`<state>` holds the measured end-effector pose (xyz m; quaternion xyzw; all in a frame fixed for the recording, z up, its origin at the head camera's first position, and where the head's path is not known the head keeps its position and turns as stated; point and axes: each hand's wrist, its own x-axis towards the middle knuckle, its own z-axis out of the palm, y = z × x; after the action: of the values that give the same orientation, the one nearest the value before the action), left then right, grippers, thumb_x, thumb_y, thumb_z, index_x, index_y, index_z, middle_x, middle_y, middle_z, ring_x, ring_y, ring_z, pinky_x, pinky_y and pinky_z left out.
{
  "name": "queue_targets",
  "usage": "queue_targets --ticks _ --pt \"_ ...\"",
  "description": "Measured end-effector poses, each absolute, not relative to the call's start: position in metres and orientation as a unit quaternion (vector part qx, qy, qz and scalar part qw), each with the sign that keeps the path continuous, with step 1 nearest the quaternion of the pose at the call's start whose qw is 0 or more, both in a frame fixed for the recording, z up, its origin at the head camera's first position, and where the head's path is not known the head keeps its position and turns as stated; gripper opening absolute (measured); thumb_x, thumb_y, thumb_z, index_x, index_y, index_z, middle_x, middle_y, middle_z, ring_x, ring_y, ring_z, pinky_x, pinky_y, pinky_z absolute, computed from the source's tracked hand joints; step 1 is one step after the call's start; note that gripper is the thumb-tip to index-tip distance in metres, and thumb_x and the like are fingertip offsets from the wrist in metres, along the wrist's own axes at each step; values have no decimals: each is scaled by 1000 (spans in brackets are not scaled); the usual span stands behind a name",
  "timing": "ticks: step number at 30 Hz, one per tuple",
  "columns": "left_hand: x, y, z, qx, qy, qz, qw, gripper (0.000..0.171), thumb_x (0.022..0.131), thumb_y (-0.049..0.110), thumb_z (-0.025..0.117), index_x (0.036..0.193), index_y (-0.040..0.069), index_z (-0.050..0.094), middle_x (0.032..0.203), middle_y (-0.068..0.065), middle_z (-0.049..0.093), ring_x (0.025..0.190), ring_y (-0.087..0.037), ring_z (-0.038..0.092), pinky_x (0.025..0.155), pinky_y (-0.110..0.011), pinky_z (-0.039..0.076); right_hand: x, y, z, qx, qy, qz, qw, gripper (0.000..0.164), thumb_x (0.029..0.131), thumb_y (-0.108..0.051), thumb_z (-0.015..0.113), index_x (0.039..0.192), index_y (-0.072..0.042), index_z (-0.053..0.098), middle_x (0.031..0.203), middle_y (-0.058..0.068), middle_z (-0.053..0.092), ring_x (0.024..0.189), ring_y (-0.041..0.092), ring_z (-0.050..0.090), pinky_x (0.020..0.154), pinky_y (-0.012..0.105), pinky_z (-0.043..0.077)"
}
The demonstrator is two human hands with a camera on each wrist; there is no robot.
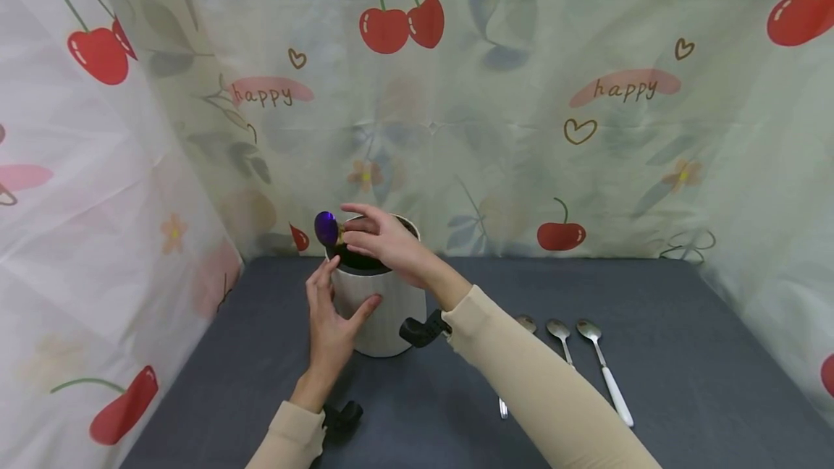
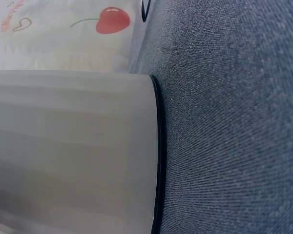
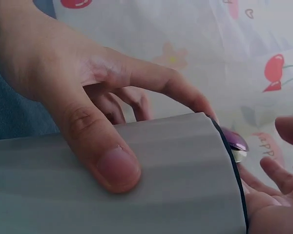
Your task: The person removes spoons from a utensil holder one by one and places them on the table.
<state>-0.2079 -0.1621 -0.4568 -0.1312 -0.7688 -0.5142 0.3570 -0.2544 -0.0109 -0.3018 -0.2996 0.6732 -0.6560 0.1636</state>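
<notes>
Farthest left, the left hand is gripping the canister from its near-left side. Its thumb is pressing flat on the near wall, its forefinger is reaching up to the rim, and its other fingers are bending round the far side; the span between thumb and fingers is wide. This grip is presumably keeping the canister upright and steady on the table.

Just beyond the left forefinger, the purple spoon is standing at the left of the canister's mouth, bowl uppermost, with its gold-toned neck showing just above the rim. The rim is probably serving as its side support. Its handle is staying out of sight, presumably inside the canister.

Right of the spoon, the right hand is hovering over the mouth, palm partly turned down. Its fingers are extending loosely toward the spoon, with narrow gaps between them, and are not visibly closing round it. Whether a fingertip is touching the neck cannot be told from these angles.

Well right of the right fingers and nearer the person, three spoons are lying side by side, the leftmost two partly behind the sleeve. Their bowls are pointing away, which is likely keeping the handles toward the person; the rightmost handle is showing white.
</notes>
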Motion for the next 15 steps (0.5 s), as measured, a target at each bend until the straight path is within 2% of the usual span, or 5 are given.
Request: queue_targets --ticks 7,15 --pt "-208 -161 -456 -131 -768 -516 356 90 86 21 88 160 26 36 156 -17 30 150 -34 28 110 -72 32 -255 -12 -302 -301 673 -652 175 58 108 -8 56 162 -13 35 152 20 49 138 33 53 107 36 50" --pt "-208 -161 -457 -133 -766 -516 360 90 86 24 88 160 26 37 157 -17 29 150 -36 27 108 -71 33 -253 -14 -305 -303 676 -655 150 53 107 -3 55 158 -7 41 142 22 56 129 37 58 97 38 56"
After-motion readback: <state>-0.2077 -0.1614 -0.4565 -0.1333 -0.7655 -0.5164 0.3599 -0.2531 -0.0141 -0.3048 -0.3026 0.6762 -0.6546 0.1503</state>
